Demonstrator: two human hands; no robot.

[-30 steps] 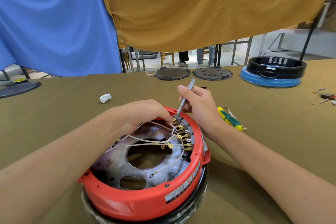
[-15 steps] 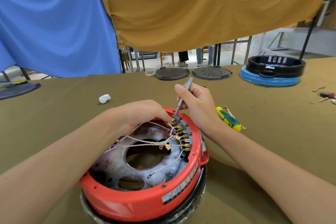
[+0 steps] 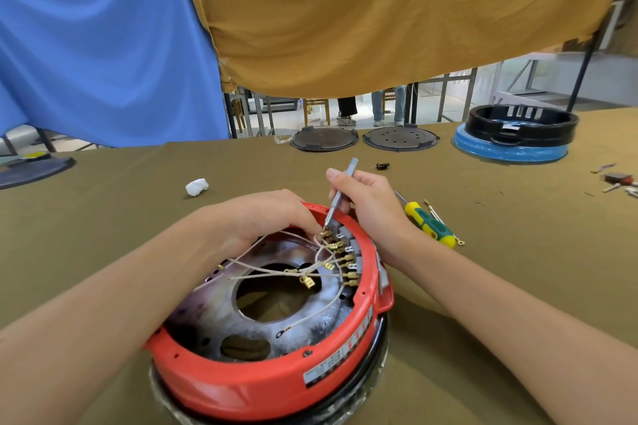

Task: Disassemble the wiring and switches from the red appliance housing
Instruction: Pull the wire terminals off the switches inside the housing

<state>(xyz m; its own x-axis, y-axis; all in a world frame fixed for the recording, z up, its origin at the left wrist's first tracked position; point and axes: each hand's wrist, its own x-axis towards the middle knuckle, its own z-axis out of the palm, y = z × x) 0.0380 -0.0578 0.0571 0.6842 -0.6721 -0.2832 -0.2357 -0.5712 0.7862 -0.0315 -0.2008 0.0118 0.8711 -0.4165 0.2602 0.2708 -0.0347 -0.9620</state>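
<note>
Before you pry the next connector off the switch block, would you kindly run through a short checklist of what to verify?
1. Right hand grips the grey tool: ok.
2. Tool tip at the topmost brass connector: ok.
3. Left hand steadies the wires by the red housing: ok.
4. Top connector already freed from its tab: cannot tell.
5. Lower connectors removed from the grey switch block: not ok, they appear seated.
6. Screwdriver out of the way on the table: ok.

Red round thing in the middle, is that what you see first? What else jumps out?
Yes, the red housing sits front and center on the table. Both hands work at its far rim: the left hand at the wires, the right hand holding a thin gray tool. Blue and mustard cloths hang behind.
</note>
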